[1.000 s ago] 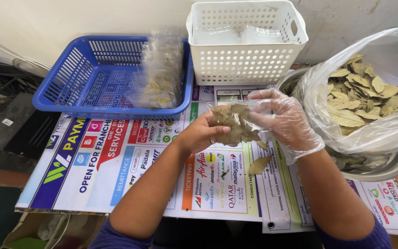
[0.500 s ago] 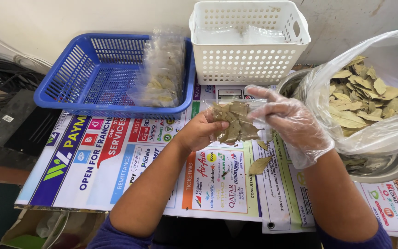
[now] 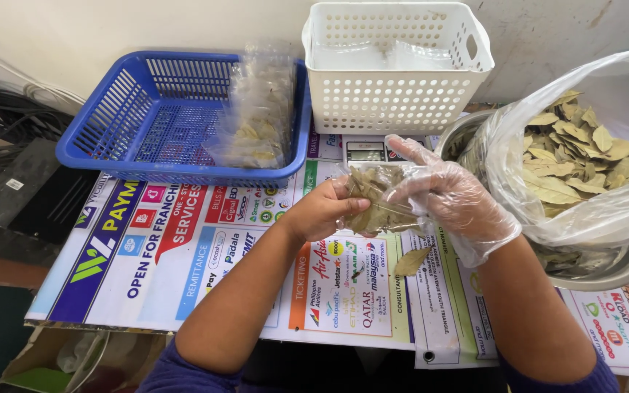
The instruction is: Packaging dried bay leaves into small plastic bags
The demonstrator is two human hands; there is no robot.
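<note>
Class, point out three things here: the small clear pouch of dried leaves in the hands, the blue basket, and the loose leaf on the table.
small clear pouch [image 3: 374, 204], head view, leaf-filled middle.
blue basket [image 3: 121, 94], head view, left wall.
loose leaf [image 3: 412, 260], head view, blade centre.

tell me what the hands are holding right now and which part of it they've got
Both hold one small clear packet of dried leaves: the bare left hand pinches its left edge, the gloved right hand grips its right side and top.

Small clear leaf packet [image 3: 374, 200] mid-table; clear packets [image 3: 258, 116] in blue basket [image 3: 111, 124]; colourful printed banner [image 3: 183, 255] beneath
</note>
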